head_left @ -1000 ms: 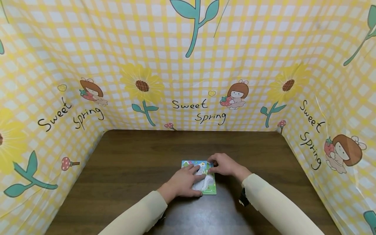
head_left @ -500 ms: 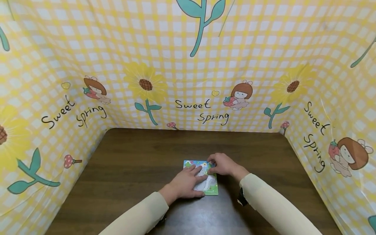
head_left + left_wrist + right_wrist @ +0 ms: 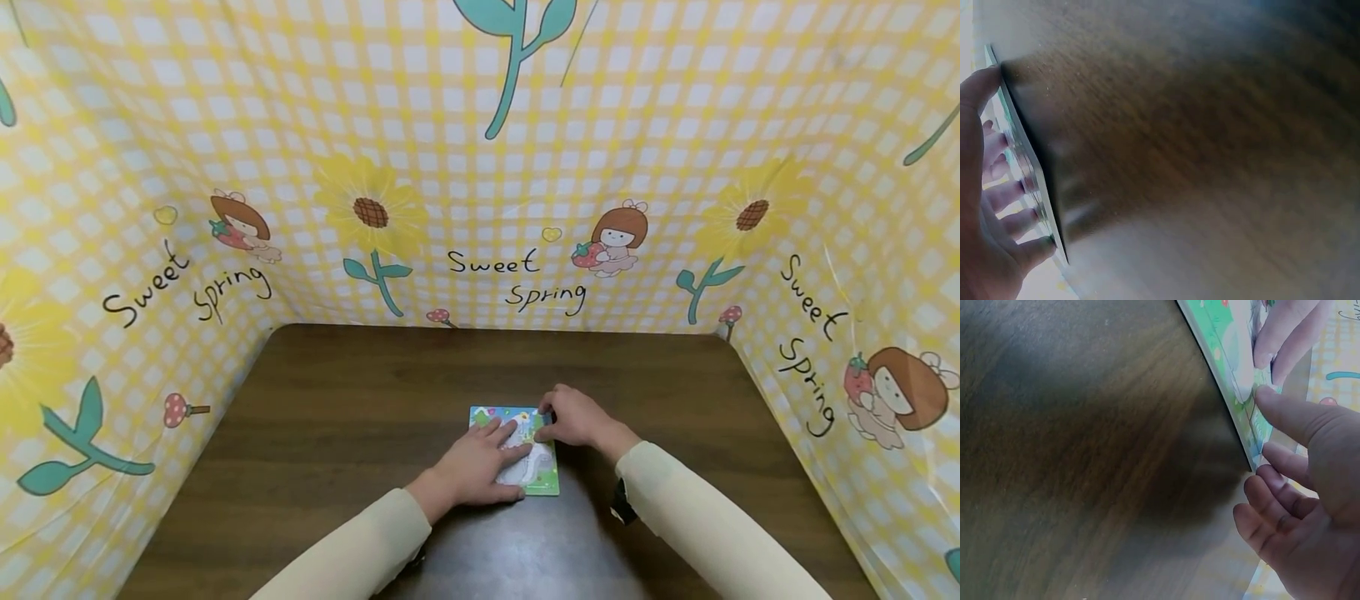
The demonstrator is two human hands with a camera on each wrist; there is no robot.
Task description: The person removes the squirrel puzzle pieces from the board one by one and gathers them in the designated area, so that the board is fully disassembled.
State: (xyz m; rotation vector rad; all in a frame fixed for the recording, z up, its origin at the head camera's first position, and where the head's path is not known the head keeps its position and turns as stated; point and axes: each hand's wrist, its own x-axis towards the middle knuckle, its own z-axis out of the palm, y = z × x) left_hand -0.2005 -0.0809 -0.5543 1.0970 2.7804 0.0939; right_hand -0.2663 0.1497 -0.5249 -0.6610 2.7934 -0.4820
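Note:
A small square jigsaw puzzle [image 3: 545, 477], with a blue and green printed scene and a pale figure, lies flat on the dark table. My left hand [image 3: 472, 468] rests across its left half, fingers spread over the picture and thumb near its front edge. Its fingertips press the surface in the left wrist view, where the board's thin edge [image 3: 1041, 178] shows. At the far right corner my right hand [image 3: 579, 419] pinches with thumb and index finger, its other fingers curled beside the edge in the right wrist view. The left palm hides much of the picture.
The brown wooden table [image 3: 337, 392] surrounds the puzzle. A yellow checked cloth [image 3: 420, 183] with flowers and lettering stands as walls at the back and both sides.
My right hand has shifted slightly right and away along the corner. The left hand stays spread on the puzzle, and the head view has tilted a little.

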